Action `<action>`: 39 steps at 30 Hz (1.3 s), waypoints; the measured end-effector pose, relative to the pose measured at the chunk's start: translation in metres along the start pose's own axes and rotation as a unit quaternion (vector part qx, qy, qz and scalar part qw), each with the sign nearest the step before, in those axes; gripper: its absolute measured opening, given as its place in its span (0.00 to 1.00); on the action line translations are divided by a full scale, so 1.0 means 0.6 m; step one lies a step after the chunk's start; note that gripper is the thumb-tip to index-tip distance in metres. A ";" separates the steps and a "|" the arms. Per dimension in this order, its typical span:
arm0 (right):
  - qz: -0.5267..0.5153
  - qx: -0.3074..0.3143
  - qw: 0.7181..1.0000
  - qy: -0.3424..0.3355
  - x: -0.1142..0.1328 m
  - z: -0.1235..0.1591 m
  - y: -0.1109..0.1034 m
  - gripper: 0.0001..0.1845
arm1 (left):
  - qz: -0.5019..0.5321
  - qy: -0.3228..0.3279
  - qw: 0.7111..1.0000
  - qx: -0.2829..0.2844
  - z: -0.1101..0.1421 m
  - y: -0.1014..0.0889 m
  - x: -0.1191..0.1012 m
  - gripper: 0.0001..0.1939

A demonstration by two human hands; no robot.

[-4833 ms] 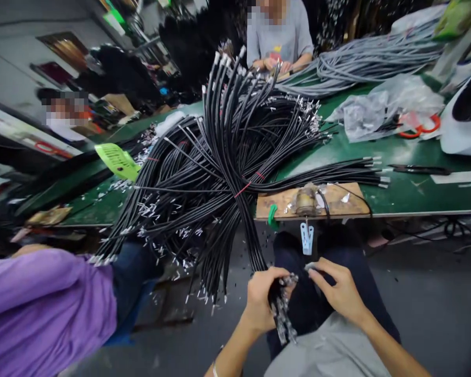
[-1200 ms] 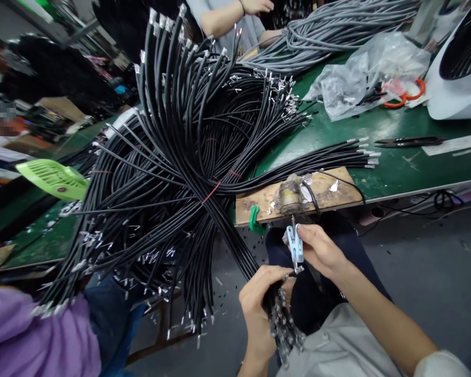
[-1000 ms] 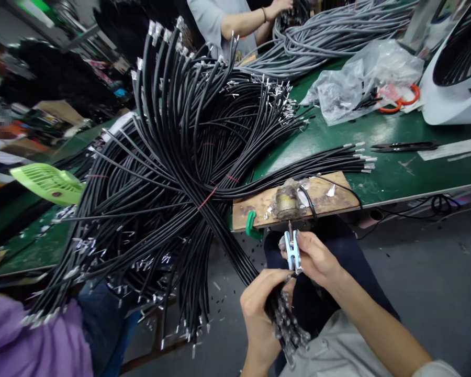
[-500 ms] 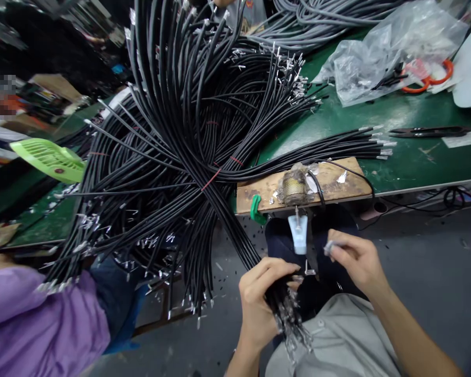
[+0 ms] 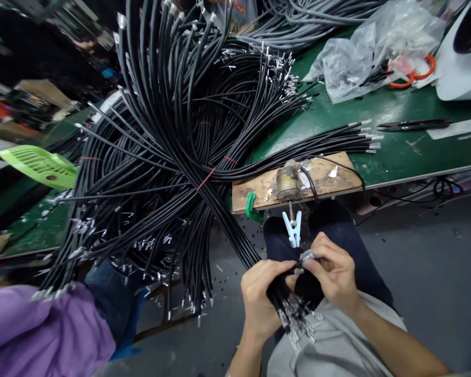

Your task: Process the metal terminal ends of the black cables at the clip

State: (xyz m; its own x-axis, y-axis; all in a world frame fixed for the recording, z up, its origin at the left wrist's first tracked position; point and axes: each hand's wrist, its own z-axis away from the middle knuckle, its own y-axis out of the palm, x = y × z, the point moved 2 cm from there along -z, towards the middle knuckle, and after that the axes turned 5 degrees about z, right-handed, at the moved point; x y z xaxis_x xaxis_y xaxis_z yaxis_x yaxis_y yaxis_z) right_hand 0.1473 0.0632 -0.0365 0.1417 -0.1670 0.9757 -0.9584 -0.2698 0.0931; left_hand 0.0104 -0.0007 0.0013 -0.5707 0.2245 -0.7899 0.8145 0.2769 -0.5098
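My left hand (image 5: 259, 301) is closed around a bundle of black cables (image 5: 235, 238), whose silvery stripped ends (image 5: 298, 322) hang out below the palm toward my lap. Close beside its thumb, my right hand (image 5: 335, 272) pinches a small grey piece (image 5: 308, 255), held at the end of one cable. Part of that cable end is hidden by the fingers. Just beyond both hands, a light blue clothes peg (image 5: 293, 229) sits on the shaft of a small taped motor (image 5: 288, 183). The motor is fixed to a wooden board (image 5: 337, 175) at the table edge.
A large heap of black cables (image 5: 160, 131) spreads over the green table (image 5: 408, 152). A green clamp (image 5: 253, 207) grips the board's left end. Pliers-like snips (image 5: 414, 125), orange-handled scissors (image 5: 424, 68) and a plastic bag (image 5: 349, 68) lie right. A person's purple sleeve (image 5: 51, 330) is at left.
My right hand has moved left with the grey piece, up to the cable ends by my left hand. The clothes peg has turned on the shaft. The view has shifted slightly.
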 end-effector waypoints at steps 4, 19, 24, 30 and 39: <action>-0.238 -0.060 0.949 0.196 -0.019 0.021 0.038 0.09 | -0.004 -0.020 1.000 -0.020 0.006 0.009 0.006 0.07; -0.242 0.082 0.947 0.193 -0.031 0.018 0.010 0.09 | -0.021 -0.009 1.000 0.012 -0.005 0.002 -0.004 0.06; -0.174 0.135 0.974 0.059 -0.036 0.007 -0.001 0.17 | -0.028 -0.030 0.998 0.049 -0.005 -0.003 0.000 0.09; -0.151 0.145 0.976 -0.053 -0.045 -0.013 0.005 0.06 | -0.029 -0.063 0.992 0.105 -0.006 -0.009 -0.003 0.09; -0.499 0.098 0.799 0.320 -0.038 0.032 0.076 0.12 | 0.049 -0.010 0.998 0.049 -0.003 -0.012 0.005 0.07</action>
State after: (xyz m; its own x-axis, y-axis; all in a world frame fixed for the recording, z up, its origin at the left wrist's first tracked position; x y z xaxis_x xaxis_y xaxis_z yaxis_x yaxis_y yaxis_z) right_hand 0.1052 0.0362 -0.0584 0.5957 0.7269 0.3418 -0.3803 -0.1195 0.9171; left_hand 0.0028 -0.0002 0.0033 -0.4872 0.2266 -0.8434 0.8727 0.1628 -0.4604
